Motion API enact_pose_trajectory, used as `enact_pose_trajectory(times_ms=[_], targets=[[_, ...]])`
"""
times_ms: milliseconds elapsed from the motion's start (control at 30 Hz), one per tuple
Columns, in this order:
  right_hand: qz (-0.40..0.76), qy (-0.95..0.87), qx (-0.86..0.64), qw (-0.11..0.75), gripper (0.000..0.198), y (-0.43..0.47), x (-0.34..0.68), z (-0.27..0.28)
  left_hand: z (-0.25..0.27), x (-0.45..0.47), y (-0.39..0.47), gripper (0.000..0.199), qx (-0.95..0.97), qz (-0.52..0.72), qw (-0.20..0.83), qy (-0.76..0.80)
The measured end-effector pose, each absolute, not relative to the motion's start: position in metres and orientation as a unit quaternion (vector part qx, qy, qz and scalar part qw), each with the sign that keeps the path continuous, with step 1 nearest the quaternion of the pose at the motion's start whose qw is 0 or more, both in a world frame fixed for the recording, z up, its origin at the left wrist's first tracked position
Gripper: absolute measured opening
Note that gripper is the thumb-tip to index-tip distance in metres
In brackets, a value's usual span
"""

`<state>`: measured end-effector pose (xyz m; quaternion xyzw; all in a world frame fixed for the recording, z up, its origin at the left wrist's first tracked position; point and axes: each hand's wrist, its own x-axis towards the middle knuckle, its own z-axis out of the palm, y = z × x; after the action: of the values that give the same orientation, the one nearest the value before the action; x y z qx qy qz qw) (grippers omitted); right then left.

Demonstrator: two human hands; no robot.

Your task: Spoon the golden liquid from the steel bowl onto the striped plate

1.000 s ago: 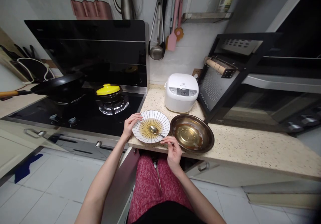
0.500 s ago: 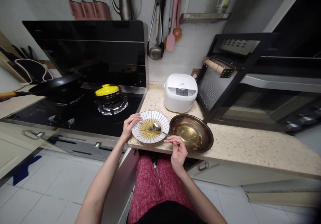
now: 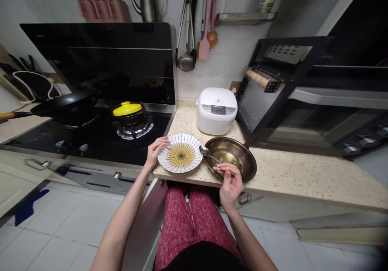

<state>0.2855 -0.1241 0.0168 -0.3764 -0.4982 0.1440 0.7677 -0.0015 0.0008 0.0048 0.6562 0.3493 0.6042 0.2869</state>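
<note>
My right hand [image 3: 232, 184] pinches the handle of a metal spoon [image 3: 204, 150]. The spoon's bowl hangs at the left rim of a round metal pan [image 3: 250, 161], beside the plate's right edge. A shallow pool of yellowish liquid [image 3: 226, 156] lies in the pan. My left hand [image 3: 156, 151] grips the left rim of a white plate [image 3: 194, 161] with dark radial lines and a yellow centre, its fingers over the edge. The plate sits flat on the counter next to the pan.
Behind the pan stands a white rice cooker [image 3: 217, 117]. A small pot with a yellow lid [image 3: 127, 109] and a black wok [image 3: 65, 105] are on the stove at left. An oven [image 3: 327, 121] stands at right. Below the counter, a cabinet door [image 3: 145, 222] hangs open by my legs.
My right hand has moved to the right, carrying the spoon from above the plate to the pan's left rim. My left hand stays on the plate.
</note>
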Motion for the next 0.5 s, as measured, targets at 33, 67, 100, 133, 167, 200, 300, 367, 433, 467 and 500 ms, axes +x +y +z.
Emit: enact_pose_trajectory(times_ms=[33,67,100,133,167,200,300,367,433,467,500], targets=[[0.136,-0.497,-0.377,0.77,0.019,-0.124,0.288,0.018,0.005,-0.002,0.001,0.03,0.656,0.604,0.287,0.35],[0.127,-0.497,-0.38,0.77,0.019,-0.125,0.291,0.018,0.005,-0.002,0.0,0.03,0.656,0.604,0.288,0.35],[0.117,-0.499,-0.385,0.767,0.019,-0.125,0.294,0.018,0.005,-0.002,0.0,0.03,0.656,0.603,0.288,0.351],[0.107,-0.502,-0.391,0.764,0.019,-0.125,0.297,0.017,0.005,-0.002,0.0,0.03,0.656,0.603,0.287,0.352],[0.097,-0.505,-0.397,0.76,0.018,-0.126,0.3,0.016,0.006,-0.002,0.0,0.03,0.656,0.602,0.287,0.353],[0.088,-0.509,-0.402,0.756,0.018,-0.126,0.303,0.015,0.006,-0.002,0.0,0.03,0.656,0.602,0.287,0.353],[0.062,-0.528,-0.41,0.742,0.017,-0.126,0.311,0.01,0.006,-0.001,0.0,0.03,0.655,0.603,0.288,0.352],[0.042,-0.547,-0.41,0.728,0.017,-0.126,0.316,0.008,0.006,-0.001,0.0,0.03,0.655,0.603,0.288,0.351],[0.02,-0.57,-0.406,0.714,0.017,-0.127,0.32,0.008,0.006,-0.001,0.0,0.03,0.655,0.604,0.288,0.35],[0.01,-0.582,-0.403,0.706,0.018,-0.128,0.321,0.008,0.006,-0.001,0.0,0.029,0.655,0.604,0.288,0.35],[0.0,-0.594,-0.399,0.698,0.018,-0.128,0.322,0.009,0.006,-0.001,0.0,0.029,0.654,0.605,0.288,0.35]])
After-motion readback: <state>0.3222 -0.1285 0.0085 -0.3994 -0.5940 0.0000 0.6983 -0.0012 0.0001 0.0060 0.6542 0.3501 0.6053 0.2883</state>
